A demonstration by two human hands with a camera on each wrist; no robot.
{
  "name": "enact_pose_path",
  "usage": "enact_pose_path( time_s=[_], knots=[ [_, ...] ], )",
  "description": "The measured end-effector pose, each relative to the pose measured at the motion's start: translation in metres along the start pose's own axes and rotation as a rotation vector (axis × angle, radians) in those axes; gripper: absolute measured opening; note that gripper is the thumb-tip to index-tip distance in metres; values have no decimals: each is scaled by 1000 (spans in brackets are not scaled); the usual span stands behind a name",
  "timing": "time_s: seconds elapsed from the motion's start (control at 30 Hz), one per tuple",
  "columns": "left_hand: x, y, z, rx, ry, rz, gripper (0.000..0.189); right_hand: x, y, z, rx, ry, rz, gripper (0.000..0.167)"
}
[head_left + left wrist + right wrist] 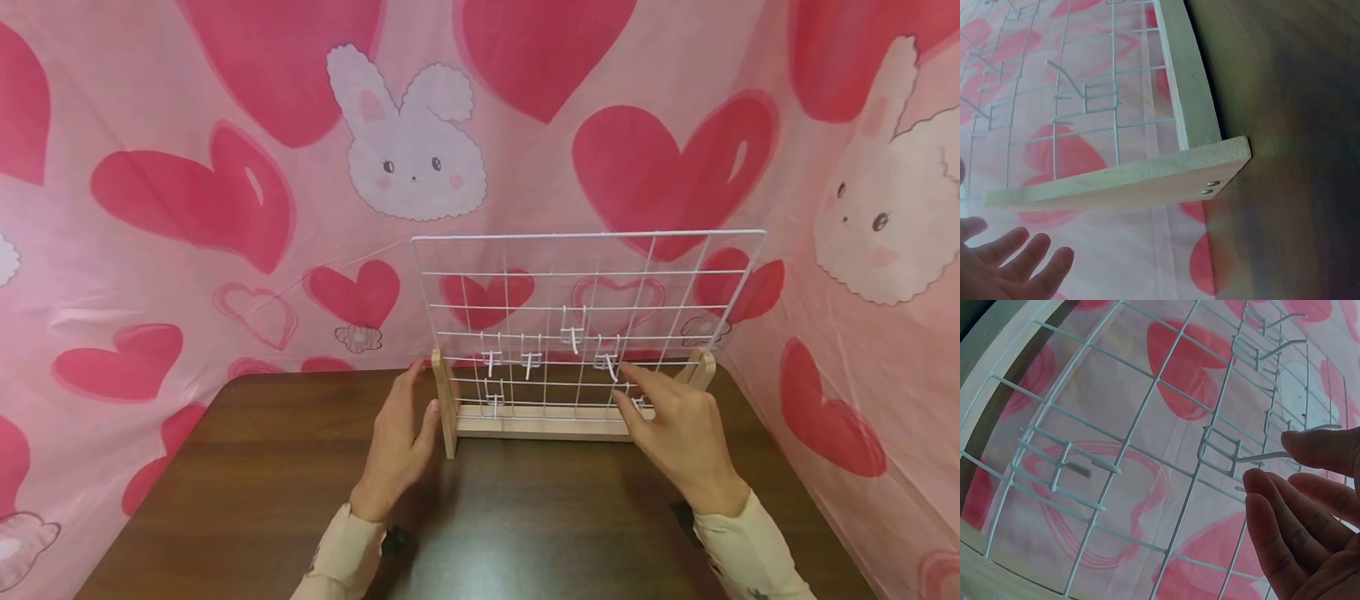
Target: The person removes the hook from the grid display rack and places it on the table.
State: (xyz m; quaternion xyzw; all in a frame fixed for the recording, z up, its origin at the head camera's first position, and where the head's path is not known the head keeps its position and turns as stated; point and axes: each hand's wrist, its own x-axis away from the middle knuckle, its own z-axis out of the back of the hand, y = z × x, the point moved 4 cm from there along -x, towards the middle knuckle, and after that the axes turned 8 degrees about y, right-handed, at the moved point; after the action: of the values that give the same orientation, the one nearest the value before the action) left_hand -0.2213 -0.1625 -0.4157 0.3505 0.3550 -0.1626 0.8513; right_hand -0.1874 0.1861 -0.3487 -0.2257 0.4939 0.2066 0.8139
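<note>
A white wire grid panel (551, 305) leans back in a wooden stand (540, 427) on the table. Several white wire hooks (491, 362) hang on its lower half, their prongs pointing forward. My right hand (678, 421) is at the grid's right side, thumb and fingers spread apart. In the right wrist view, a hook's prong (1263, 456) runs between thumb and fingers, its end by the thumb tip. Another hook (1063, 459) sits lower, partly behind the hand in the head view. Beside the stand's left upright (446, 408), my left hand (397, 442) has relaxed fingers and holds nothing.
The dark brown wooden table (300, 483) is backed and flanked by a pink cloth (525, 183) with hearts and rabbits. The stand's right upright (705, 370) rises just behind my right hand. Two screws (1210, 187) show on the left upright's outer face.
</note>
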Motion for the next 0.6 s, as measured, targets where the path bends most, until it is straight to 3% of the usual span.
enact_pose_path(
  time_s=[0.33, 0.6],
  knots=[
    [-14, -3, -6, 40, 22, 9, 54, -1, 0, -3, -10, -12, -12, 41],
    [-27, -5, -5, 54, 92, 16, 48, -3, 0, -5, -10, -13, 4, 41]
  ],
)
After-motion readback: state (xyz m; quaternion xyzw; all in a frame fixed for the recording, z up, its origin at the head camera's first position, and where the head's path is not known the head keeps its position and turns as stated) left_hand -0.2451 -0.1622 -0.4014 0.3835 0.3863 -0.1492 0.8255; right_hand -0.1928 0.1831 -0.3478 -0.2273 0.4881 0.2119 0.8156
